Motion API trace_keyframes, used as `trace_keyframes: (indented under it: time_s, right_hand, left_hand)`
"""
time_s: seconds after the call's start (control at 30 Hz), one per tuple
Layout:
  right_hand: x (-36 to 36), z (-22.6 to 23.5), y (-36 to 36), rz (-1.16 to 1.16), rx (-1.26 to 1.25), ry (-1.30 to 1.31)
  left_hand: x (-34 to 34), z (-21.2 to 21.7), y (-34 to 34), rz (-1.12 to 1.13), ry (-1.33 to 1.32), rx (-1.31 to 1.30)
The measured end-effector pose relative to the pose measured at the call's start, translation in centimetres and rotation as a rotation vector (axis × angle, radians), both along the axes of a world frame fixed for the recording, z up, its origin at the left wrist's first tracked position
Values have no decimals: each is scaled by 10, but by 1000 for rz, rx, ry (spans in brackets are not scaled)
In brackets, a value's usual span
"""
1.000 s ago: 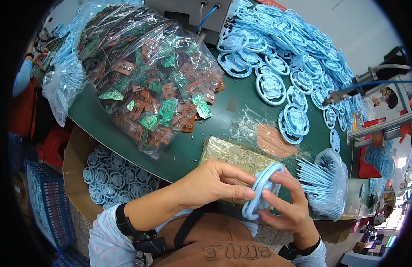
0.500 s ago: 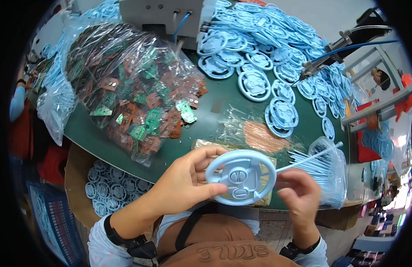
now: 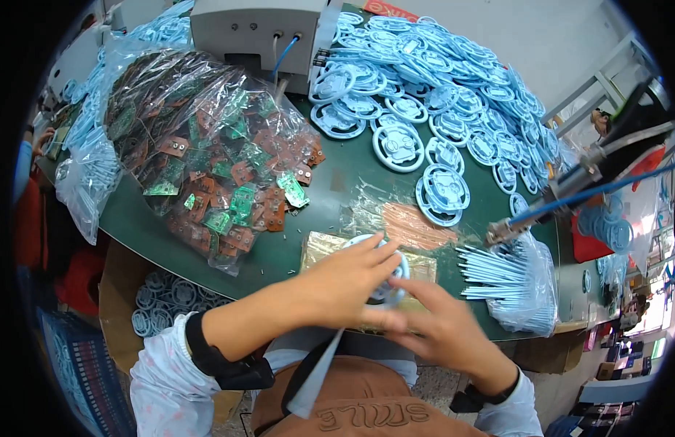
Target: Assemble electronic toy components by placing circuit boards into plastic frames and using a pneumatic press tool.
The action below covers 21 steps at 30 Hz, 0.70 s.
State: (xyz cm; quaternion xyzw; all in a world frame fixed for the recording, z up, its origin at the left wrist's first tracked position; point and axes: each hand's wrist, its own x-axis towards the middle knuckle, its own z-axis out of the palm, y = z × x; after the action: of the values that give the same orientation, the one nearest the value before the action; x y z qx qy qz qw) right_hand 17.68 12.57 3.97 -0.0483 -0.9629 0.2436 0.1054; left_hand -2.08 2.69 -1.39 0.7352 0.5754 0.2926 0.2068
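A light-blue toy steering wheel is tilted over a tape-wrapped block at the table's front edge, mostly hidden by my hands. My left hand lies across its near face with the fingers reaching over the rim. From the right, my right hand closes on the wheel's lower right rim, slightly blurred. A pale, tapering strip, perhaps a thin rod, runs from below my left hand toward my apron; its upper end is hidden. The yellowish block sits under the wheel.
A clear bag of green and brown circuit boards lies at left. Many blue steering wheels are heaped behind. On the right are a bag of thin blue rods and a metal-tipped tool arm. A grey machine stands at the back.
The wheel has moved down onto the block and turned. My left hand has swung across it, and my right hand has come in to its rim. The rod no longer points right.
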Motion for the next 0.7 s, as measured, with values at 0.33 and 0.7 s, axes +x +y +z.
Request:
trace_keyframes:
  time_s: [0.33,0.7]
  right_hand:
    - [-13,120,126,-301,-580,738]
    - [-27,148,45,201,-865,239]
  left_hand:
    - [-12,17,2,-17,225,-151]
    - [-14,-21,-9,33,-109,32]
